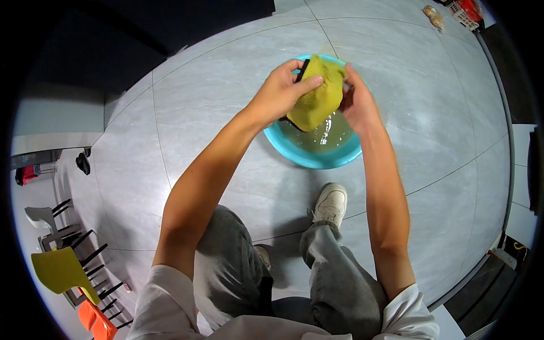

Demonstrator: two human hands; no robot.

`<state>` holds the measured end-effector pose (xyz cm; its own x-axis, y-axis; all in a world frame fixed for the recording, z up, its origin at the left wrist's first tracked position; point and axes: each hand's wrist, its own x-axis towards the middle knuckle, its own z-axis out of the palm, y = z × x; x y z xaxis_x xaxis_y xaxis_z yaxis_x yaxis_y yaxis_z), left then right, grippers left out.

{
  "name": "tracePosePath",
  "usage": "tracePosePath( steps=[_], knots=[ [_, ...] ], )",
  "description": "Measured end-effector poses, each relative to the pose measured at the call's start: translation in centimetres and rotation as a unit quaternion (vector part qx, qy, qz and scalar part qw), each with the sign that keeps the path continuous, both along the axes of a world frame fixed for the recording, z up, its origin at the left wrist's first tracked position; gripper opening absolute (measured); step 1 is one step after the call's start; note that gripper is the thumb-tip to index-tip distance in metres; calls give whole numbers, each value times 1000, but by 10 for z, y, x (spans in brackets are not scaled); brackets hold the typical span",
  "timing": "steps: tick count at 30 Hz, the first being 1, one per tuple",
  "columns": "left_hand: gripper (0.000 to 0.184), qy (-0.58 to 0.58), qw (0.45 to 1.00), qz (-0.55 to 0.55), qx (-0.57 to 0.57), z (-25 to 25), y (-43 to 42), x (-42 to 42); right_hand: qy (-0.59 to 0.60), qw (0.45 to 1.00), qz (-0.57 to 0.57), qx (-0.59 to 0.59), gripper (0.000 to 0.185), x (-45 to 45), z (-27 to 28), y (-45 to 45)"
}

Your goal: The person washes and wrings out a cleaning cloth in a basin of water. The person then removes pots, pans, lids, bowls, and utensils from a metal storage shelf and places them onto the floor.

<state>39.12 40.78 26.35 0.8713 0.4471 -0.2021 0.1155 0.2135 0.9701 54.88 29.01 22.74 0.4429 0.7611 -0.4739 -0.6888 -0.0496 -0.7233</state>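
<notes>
A yellow-green cloth point(317, 105) is held up over a turquoise basin point(281, 148) on the floor. Cloudy water point(324, 139) fills part of the basin and reflects the light. My left hand point(281, 93) is closed on the cloth's left side, its thumb pressed on the front. Black edging or a flat black thing point(303, 70) shows along the cloth's left side and bottom; which it is, I cannot tell. At the upper right corner, the fingers of my right hand point(358, 102) grip the cloth. Some of these fingers are hidden or blurred.
Around the basin lies grey tiled floor point(430, 113). My shoe point(330, 205) stands just below the basin. Dark cabinetry point(187, 22) is at upper left, and chairs, one yellow point(62, 273), are at lower left. A crate point(463, 16) sits at the far upper right.
</notes>
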Motion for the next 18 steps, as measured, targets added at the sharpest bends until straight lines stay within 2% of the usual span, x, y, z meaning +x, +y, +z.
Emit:
tracePosePath(
  steps=[3, 6, 7, 8, 9, 12, 15, 18],
  knots=[
    [39, 29, 998, 49, -16, -5, 4, 4, -3, 997, 60, -44, 45, -15, -4, -10],
    [38, 58, 994, 56, -73, -15, 9, -1, -59, 998, 31, -14, 51, -22, 0, -17],
    [40, 68, 997, 40, -21, -16, 10, -4, -78, 997, 21, -4, 55, -22, 0, -19],
    [43, 77, 996, 25, 31, -17, 10, -7, -95, 994, 58, 19, 70, -17, -2, -24],
    [46, 86, 993, 10, 83, -17, 11, -9, -139, 985, 99, 28, 72, -13, -5, -26],
    [50, 70, 989, -14, 132, -16, 16, -10, -244, 949, 197, 31, 81, -2, -9, -24],
    [43, 33, 989, -39, 139, -5, 10, -8, -354, 915, 193, 24, 71, -2, -8, -23],
    [39, 27, 970, -25, 242, -10, 8, -3, -453, 864, 206, -75, 55, 0, -8, -23]
  ],
)
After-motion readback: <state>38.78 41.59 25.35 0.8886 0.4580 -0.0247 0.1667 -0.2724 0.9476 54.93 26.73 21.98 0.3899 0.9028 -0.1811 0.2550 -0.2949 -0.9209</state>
